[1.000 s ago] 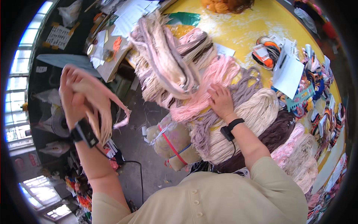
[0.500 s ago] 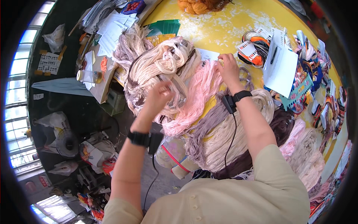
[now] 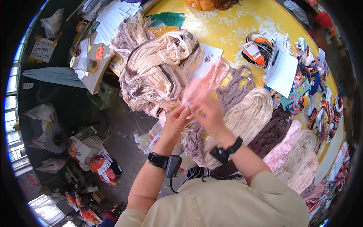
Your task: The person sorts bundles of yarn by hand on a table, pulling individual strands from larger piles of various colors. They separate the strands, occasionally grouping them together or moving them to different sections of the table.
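Observation:
A light pink yarn skein [image 3: 211,75] stretches from the yellow table's middle toward me, its near end gathered at my hands. My left hand [image 3: 176,123] is closed, thumb and fingers pinching the strands. Close beside it, my right hand [image 3: 210,115] is curled at the same strands, somewhat blurred by motion. Left of the skein lies a big heap of cream and brown-mauve yarn [image 3: 155,72]. A mauve skein [image 3: 236,85] and a cream skein [image 3: 249,111] lie to the right. Under the pink skein's far end, a white sheet [image 3: 210,56] shows.
Dark brown [image 3: 272,128] and pale pink skeins [image 3: 287,145] hang over the table's near edge. Bundled multicolour yarn [image 3: 257,47] and a paper sheet with a pen [image 3: 281,72] lie at the right. Papers [image 3: 117,20] and a jar [image 3: 87,64] are on a side table at left.
Both hands have come together nearer my body, the right one from the skein's far end. The pink skein's near part has been drawn up between them, uncovering more of the white sheet.

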The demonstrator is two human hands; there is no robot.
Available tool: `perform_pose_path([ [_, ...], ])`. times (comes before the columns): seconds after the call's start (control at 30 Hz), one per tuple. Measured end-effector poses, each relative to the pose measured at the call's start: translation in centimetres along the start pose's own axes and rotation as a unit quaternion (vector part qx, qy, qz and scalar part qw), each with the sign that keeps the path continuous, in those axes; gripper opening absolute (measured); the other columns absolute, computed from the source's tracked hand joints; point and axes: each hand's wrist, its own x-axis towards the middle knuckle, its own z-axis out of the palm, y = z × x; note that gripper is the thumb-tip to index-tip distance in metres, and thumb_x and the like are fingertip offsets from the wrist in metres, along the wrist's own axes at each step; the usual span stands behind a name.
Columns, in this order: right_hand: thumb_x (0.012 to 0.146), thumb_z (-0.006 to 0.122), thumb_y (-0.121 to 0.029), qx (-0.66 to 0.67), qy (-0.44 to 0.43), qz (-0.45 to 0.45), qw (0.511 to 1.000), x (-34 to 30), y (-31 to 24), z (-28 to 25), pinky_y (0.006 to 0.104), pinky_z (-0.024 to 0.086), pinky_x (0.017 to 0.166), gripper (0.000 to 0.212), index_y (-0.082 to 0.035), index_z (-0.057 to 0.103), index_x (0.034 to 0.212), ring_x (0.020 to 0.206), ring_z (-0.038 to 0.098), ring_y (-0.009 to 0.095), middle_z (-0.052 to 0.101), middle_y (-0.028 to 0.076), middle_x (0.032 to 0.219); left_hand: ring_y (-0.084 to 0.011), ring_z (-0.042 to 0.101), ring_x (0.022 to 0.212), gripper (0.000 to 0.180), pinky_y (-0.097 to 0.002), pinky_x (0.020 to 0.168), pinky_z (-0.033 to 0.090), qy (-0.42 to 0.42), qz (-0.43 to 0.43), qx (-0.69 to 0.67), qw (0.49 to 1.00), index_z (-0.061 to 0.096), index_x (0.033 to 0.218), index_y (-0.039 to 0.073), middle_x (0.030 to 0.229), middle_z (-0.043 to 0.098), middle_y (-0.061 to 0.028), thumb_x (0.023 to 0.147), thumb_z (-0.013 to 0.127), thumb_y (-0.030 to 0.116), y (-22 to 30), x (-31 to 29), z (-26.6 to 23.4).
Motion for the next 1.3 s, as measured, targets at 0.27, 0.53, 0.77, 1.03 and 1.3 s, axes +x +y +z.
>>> perform_pose_path([
  [0.27, 0.087, 0.062, -0.016, -0.212, 0.081, 0.16, 0.961, 1.1, 12.7, -7.4, 0.0437, 0.048, 0.069, 0.01, -0.006, 0.06, 0.087, 0.08, 0.059, 0.034, 0.057, 0.014, 0.09, -0.0093, 0.051, 0.064, 0.03, -0.0262, 0.063, 0.044, 0.052, 0.11, 0.131, 0.984, 0.058, 0.098, 0.0, 0.072, 0.055, -0.0001, 0.103, 0.046, 0.027, 4.0, -11.6, -6.2],
  [0.53, 0.085, 0.063, -0.017, -0.273, 0.001, 0.265, 0.925, 0.2, 12.9, -8.8, 0.0446, 0.048, 0.073, 0.012, -0.008, 0.058, 0.092, 0.09, 0.059, 0.035, 0.056, 0.015, 0.094, -0.0025, 0.026, 0.048, 0.022, -0.0214, 0.043, 0.02, 0.032, -0.046, -0.048, 0.997, 0.051, 0.087, 0.012, 0.059, 0.029, 0.0088, 0.1, 0.053, 0.03, -0.1, -9.6, -4.4],
  [0.77, 0.083, 0.067, -0.019, -0.34, -0.006, 0.268, 0.901, 0.1, 16.3, -9.8, 0.0456, 0.049, 0.076, 0.019, -0.006, 0.06, 0.094, 0.089, 0.059, 0.036, 0.053, 0.015, 0.102, -0.0013, 0.028, 0.046, 0.018, -0.0197, 0.043, 0.021, -0.074, -0.074, 0.015, 0.994, 0.056, 0.091, 0.008, 0.058, 0.035, 0.0095, 0.099, 0.054, 0.024, -2.6, -5.6, 1.5],
  [1.03, 0.081, 0.071, -0.011, 0.015, 0.041, 0.269, 0.962, -0.9, 3.7, -7.7, 0.0291, 0.047, 0.066, 0.012, -0.005, 0.063, 0.086, 0.072, 0.057, 0.017, 0.057, 0.007, 0.082, -0.0006, 0.029, 0.049, 0.016, -0.019, 0.045, 0.022, -0.006, -0.068, -0.002, 0.998, 0.059, 0.101, 0.006, 0.059, 0.032, 0.0107, 0.099, 0.054, 0.021, -3.0, -6.7, -1.2],
  [1.3, 0.093, 0.061, -0.022, 0.06, -0.093, 0.161, 0.981, -0.8, 1.7, -0.6, 0.0314, 0.044, 0.082, 0.021, -0.007, 0.067, 0.106, 0.094, 0.055, 0.02, 0.058, 0.009, 0.099, -0.003, 0.049, 0.066, 0.024, -0.0209, 0.061, 0.041, 0.012, 0.055, 0.037, 0.998, 0.062, 0.115, 0.004, 0.095, 0.066, 0.0004, 0.097, 0.058, 0.019, -3.8, -8.0, -3.4],
])
